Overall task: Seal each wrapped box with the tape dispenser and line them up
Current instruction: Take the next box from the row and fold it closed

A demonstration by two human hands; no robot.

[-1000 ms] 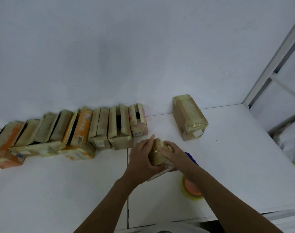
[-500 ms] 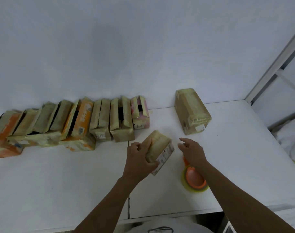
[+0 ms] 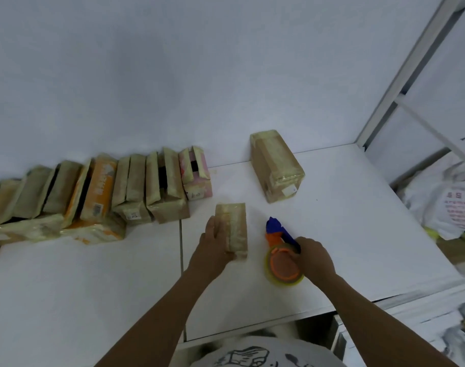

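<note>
Left hand grips a wrapped box lying on the table, apparently steadying it for sealing. Right hand curls its fingers around the tape dispenser just beside it. A row of boxes stands further left.

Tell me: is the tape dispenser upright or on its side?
On its side: the tape dispenser lies roll face up, right hand gripping it.

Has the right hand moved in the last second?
Yes. The right hand left the small wrapped box and moved right, away from the table seam, onto the tape dispenser, which it now grips.
</note>
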